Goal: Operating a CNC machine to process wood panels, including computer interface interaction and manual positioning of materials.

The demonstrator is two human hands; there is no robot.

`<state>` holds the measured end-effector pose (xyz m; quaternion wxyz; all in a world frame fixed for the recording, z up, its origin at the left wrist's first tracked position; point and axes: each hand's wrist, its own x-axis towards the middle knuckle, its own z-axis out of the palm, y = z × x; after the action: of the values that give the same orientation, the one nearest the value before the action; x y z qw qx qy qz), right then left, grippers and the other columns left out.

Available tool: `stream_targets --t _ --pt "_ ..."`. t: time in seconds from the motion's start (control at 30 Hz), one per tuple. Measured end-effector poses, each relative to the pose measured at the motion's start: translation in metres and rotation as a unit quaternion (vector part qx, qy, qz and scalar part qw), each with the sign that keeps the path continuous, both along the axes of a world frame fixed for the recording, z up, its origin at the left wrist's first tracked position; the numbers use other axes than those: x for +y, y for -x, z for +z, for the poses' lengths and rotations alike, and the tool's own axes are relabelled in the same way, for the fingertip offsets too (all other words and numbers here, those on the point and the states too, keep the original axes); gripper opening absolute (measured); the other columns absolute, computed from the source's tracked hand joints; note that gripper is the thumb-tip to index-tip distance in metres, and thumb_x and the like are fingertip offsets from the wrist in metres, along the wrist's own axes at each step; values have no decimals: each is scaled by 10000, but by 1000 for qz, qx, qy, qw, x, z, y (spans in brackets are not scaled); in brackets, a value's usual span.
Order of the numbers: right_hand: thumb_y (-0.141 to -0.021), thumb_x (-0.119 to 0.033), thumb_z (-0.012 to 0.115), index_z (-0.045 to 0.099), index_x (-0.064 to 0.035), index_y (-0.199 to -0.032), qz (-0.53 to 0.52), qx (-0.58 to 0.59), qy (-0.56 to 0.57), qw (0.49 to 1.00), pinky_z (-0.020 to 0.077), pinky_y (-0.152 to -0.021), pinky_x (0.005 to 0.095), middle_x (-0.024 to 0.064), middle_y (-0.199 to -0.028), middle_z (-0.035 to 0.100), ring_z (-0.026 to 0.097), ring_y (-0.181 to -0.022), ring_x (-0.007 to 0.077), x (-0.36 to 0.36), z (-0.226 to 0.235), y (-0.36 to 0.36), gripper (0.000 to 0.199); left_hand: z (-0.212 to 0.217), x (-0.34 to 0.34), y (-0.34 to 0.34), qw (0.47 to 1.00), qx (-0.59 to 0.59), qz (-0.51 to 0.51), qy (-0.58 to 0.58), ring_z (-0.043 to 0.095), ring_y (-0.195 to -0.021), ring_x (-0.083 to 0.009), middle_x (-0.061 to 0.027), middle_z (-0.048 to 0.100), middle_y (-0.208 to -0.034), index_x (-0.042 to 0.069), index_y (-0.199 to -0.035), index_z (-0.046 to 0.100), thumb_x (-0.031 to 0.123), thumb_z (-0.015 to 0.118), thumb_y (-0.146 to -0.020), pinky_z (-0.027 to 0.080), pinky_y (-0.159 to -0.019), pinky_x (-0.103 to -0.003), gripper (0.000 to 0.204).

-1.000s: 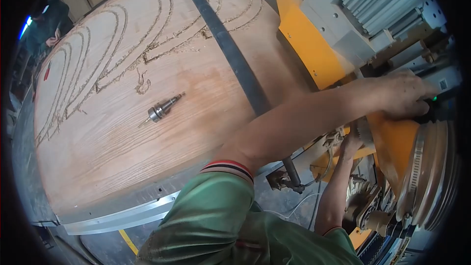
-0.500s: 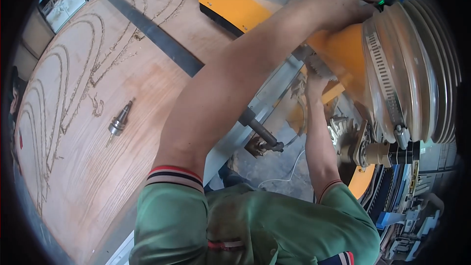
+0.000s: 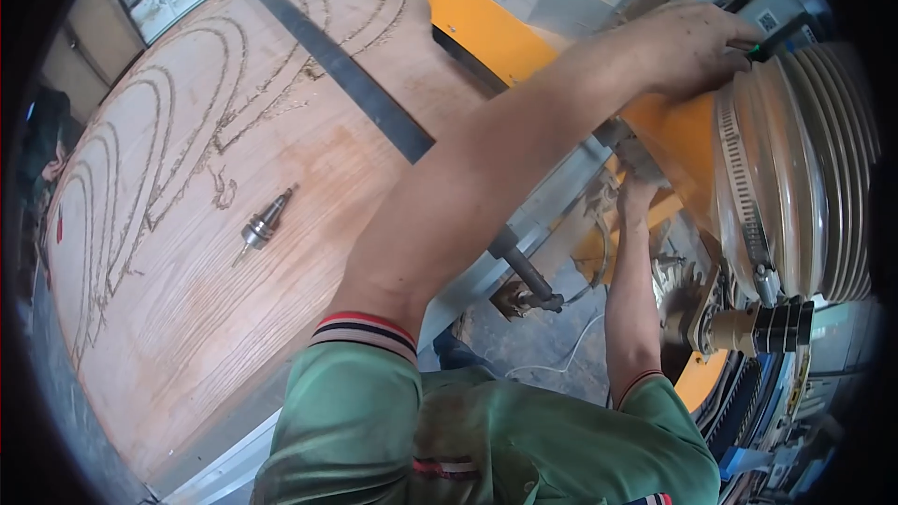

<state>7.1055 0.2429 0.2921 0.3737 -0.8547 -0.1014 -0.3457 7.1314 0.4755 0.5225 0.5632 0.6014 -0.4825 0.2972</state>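
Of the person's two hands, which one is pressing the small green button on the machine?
The left hand, reaching high over the ribbed hose, has a finger on the green button. The right hand reaches lower, under the orange housing.

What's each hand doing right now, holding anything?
Left hand: fingers curled on the machine housing top; grip unclear.
Right hand: reaches under the housing, fingers hidden; cannot tell.

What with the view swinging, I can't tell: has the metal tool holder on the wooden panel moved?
No. The tool holder lies beside the same small curled groove in the wooden panel; only the view shifted.
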Motion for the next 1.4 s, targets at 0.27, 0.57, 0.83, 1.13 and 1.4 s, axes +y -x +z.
stream_targets --t 0.27,0.57,0.83,1.13,1.4 --pt "-847 19 572 625 -11 -1049 -76 -52 -59 994 486 -764 335 76 -1006 620 597 -863 203 6 -18 -12 211 0 -2 -6 999 0 -38 7 670 -977 -303 -123 712 -1008 170 -1144 689 239 621 -902 517 -897 -404 261" --pt "-797 55 687 585 25 -1159 -212 -109 143 961 442 -961 372 93 -1140 606 566 -1101 225 19 -16 -12 377 5 5 1 992 85 -94 11 655 -1022 -302 -117 710 -1028 156 -1145 682 210 617 -874 509 -915 -400 283" --pt "-894 -74 646 578 31 -1149 -150 57 44 986 428 -960 353 111 -1138 601 558 -1078 245 -6 -12 -5 284 14 -5 -8 999 -7 18 -43 646 -983 -324 -144 690 -996 132 -1085 676 239 610 -868 508 -872 -418 251" --pt "-911 -85 598 568 31 -1143 -94 54 11 994 425 -937 370 120 -1122 592 549 -1080 262 -3 5 15 262 16 15 1 969 58 -231 -65 589 -988 -452 -289 624 -1005 -12 -1109 567 180 514 -931 471 -821 -471 267" --pt "-923 -38 520 647 36 -1016 -160 -67 261 949 498 -805 375 140 -970 672 628 -886 237 -41 -29 -24 174 8 12 -4 993 -12 -96 -69 583 -975 -457 -281 622 -988 -27 -1030 577 129 506 -908 466 -812 -481 210"
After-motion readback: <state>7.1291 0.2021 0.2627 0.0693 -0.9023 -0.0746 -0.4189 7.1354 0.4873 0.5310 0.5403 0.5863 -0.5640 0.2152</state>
